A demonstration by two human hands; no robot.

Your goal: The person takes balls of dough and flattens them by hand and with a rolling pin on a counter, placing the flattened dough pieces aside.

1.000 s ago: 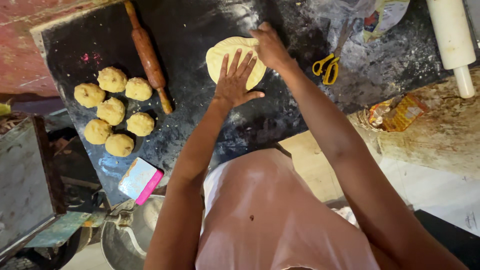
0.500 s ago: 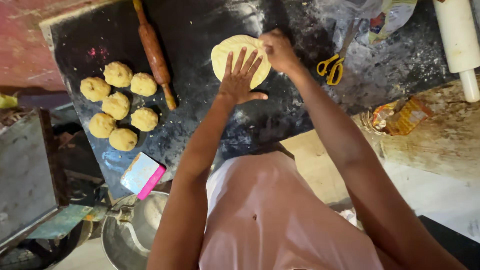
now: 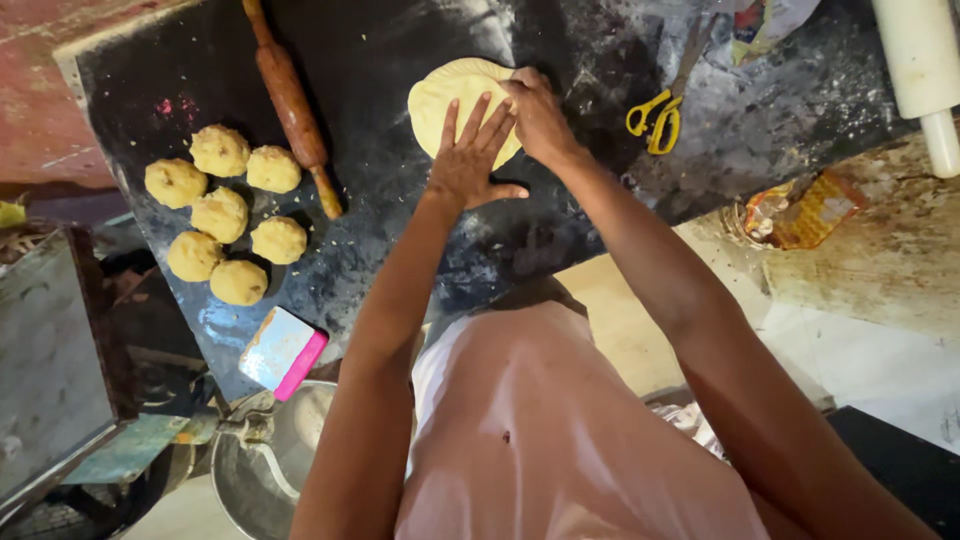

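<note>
While hands press dough disc (image 3: 450, 100), rolling pin (image 3: 290, 100), dough balls (image 3: 222, 212) leftward

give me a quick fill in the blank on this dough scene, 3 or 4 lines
1. Both hands rest on a flat round of ____ dough.
2. Beside the wooden rolling pin lie ____ dough balls.
3. The scissors on the dark slab have ____ handles.
4. The left hand lies on the dough with its fingers ____, while the right hand is at the edge.

Missing words: yellow; six; yellow; spread
</note>
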